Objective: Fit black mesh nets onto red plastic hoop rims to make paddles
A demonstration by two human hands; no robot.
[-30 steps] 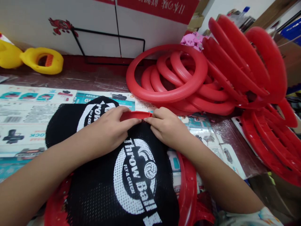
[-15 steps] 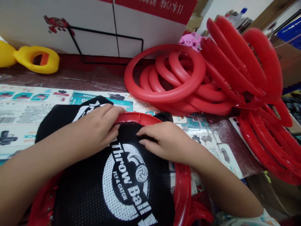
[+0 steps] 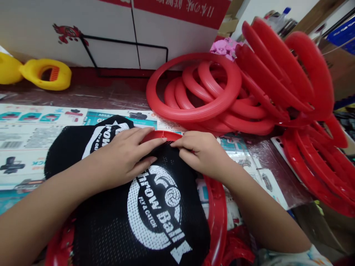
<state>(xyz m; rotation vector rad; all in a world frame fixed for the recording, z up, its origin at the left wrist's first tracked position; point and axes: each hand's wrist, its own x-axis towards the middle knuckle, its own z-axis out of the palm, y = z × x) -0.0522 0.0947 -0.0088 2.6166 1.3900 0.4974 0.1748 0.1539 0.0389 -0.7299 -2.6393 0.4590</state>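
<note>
A black mesh cloth printed in white with "Throw Ball, Fly & Catch" lies over a red plastic ring right in front of me. My left hand rests on the mesh at the ring's far rim, fingers stretched forward and pressing the fabric down. My right hand pinches the mesh edge against that same rim, fingers curled. A second black printed mesh lies under the first, to the left.
A heap of red plastic rings fills the back right, with more red rings at the right edge. Printed paper sheets cover the table. Two yellow plastic pieces sit at the back left before a white carton.
Both hands have come back together at the ring's far rim, the right one sliding up from the mesh to pinch its edge. The ring and mesh shifted slightly right.
</note>
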